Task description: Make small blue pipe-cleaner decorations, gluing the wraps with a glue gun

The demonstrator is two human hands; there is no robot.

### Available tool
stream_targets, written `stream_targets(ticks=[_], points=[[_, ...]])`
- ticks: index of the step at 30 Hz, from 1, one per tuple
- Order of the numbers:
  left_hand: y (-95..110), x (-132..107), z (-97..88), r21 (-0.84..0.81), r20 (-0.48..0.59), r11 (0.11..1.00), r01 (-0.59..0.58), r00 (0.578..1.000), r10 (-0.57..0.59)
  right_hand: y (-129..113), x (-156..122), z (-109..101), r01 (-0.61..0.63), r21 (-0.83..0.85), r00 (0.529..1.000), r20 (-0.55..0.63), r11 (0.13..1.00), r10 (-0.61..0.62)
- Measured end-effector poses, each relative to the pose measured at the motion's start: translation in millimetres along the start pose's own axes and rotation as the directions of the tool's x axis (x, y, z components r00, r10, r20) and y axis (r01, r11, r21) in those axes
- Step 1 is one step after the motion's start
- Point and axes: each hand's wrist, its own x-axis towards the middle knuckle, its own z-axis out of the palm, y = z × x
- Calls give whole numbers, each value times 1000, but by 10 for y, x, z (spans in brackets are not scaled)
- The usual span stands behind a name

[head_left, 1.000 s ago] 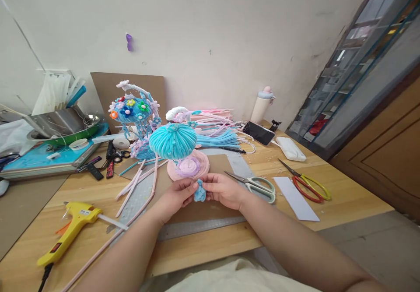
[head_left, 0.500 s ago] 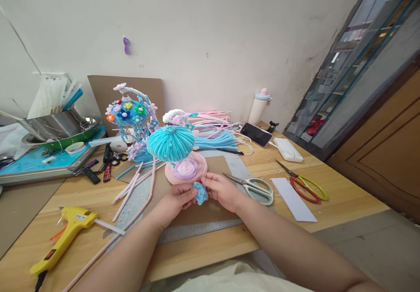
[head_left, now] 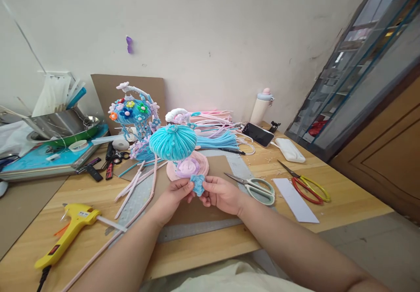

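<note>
Between my two hands is a small light-blue fuzzy flower-like piece (head_left: 197, 184), which looks made of pipe cleaner. My left hand (head_left: 177, 195) pinches its left edge and my right hand (head_left: 223, 194) pinches its right edge. Just behind it stands a pipe-cleaner lamp shape with a turquoise ribbed shade (head_left: 173, 142). Its round base (head_left: 204, 166) is pink with a lilac coil (head_left: 187, 168) on top. Under my hands lies a brown cardboard sheet (head_left: 193, 213) on a grey cutting mat (head_left: 177, 233).
Pale-handled scissors (head_left: 262, 190), a white strip (head_left: 295, 200) and red-and-yellow scissors (head_left: 308, 189) lie to the right. A yellow glue gun (head_left: 70, 235) rests at the left. Behind are pipe-cleaner bundles (head_left: 216, 141), a flower-covered lamp shape (head_left: 131, 112), a phone (head_left: 257, 134) and a bottle (head_left: 261, 108).
Both hands have turned the blue piece so its broad face points up toward me, and my right fingers have shifted to its right edge. The view has moved slightly.
</note>
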Motion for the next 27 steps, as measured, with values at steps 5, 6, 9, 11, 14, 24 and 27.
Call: stream_targets(ticks=[5, 6, 9, 11, 14, 24, 27], points=[[-36, 7, 14, -43, -41, 999, 1, 999, -3, 1, 6, 23, 73, -222, 991, -91, 972, -96], [-44, 10, 16, -47, -57, 999, 3, 998, -6, -18, -8, 33, 78, -270, 988, -111, 960, -111], [-52, 13, 36, -65, -96, 998, 15, 995, -21, -183, -94, 44, 96, -398, 968, -178, 912, -179], [-46, 9, 64, -79, -98, 996, 30, 994, -38, -393, -146, 2, 103, -618, 933, -212, 780, -291], [-35, -3, 117, -90, -83, 994, 60, 994, -68, -766, -78, -196, 12, -917, 884, -177, 398, -433], [11, -32, 147, -195, -199, 974, 118, 967, -157, -837, 1334, -1143, -98, -994, 895, -109, 47, -433], [-29, -23, 138, -165, -211, 981, 100, 968, -134, -687, 1566, -1195, -87, -996, 905, -88, 20, -417]])
